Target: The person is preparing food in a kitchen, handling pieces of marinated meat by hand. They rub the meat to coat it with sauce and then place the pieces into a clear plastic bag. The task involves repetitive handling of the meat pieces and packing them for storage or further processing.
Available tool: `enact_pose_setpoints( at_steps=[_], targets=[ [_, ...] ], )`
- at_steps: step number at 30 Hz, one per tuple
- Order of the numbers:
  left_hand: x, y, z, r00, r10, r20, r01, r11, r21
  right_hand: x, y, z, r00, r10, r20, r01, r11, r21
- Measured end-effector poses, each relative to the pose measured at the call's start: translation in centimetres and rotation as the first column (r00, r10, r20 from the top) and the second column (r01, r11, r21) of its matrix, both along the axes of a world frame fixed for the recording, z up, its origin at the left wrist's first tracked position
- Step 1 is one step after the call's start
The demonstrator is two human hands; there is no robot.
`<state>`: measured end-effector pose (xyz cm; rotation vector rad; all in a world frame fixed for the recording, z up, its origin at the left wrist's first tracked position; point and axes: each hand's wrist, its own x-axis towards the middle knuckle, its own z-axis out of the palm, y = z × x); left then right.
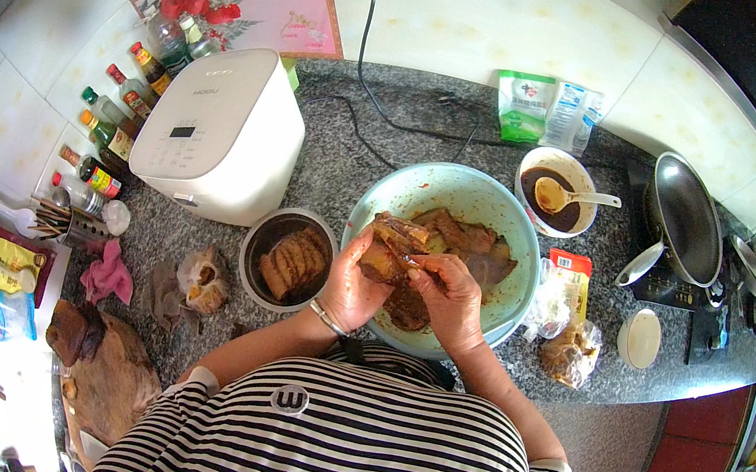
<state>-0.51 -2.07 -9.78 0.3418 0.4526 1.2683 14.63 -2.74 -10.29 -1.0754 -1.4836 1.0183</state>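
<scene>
Over a large pale-blue basin (521, 287), my left hand (349, 290) cups a piece of brown, sauce-coated meat (382, 258). The fingertips of my right hand (446, 294) pinch the edge of the same piece. More dark, sauced slices (476, 243) lie in the basin below, and its wall is smeared with sauce. To the left of the basin, a round dark-lined pot (248, 253) holds a row of browned slices (293, 264). Behind the basin on the right, a white bowl (525, 161) holds dark sauce with a ladle (560, 196) resting in it.
A white rice cooker (217, 131) stands at the left, near several bottles (110, 141). Farther left lies a wooden cutting board (108, 372) with dark meat (70, 333). On the right are a frying pan (685, 216), a small white bowl (641, 339) and tied plastic bags (569, 352). A black cord (366, 36) crosses the counter.
</scene>
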Motion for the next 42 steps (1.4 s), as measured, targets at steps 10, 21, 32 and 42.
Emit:
enact_pose_setpoints(
  at_steps=[10, 21, 32, 42],
  targets=[
    [-0.1, 0.0, 0.2, 0.999, -0.024, -0.032, 0.022, 0.998, -0.058, 0.1, -0.5, 0.3, 0.965, 0.118, -0.234, -0.169, 0.962, -0.212],
    [-0.3, 0.3, -0.3, 0.992, -0.059, 0.111, 0.067, 0.996, -0.066, -1.3, -0.7, -0.1, 0.998, 0.061, 0.029, -0.055, 0.984, -0.172],
    [0.2, 0.1, 0.9, 0.998, -0.058, 0.012, 0.059, 0.998, -0.021, -1.3, -1.2, -0.1, 0.996, -0.047, 0.070, 0.063, 0.967, -0.246],
    [0.1, -0.3, 0.8, 0.996, -0.041, -0.080, 0.040, 0.999, -0.009, 1.4, 1.4, 0.9, 0.927, -0.009, 0.374, 0.002, 1.000, 0.018]
  ],
)
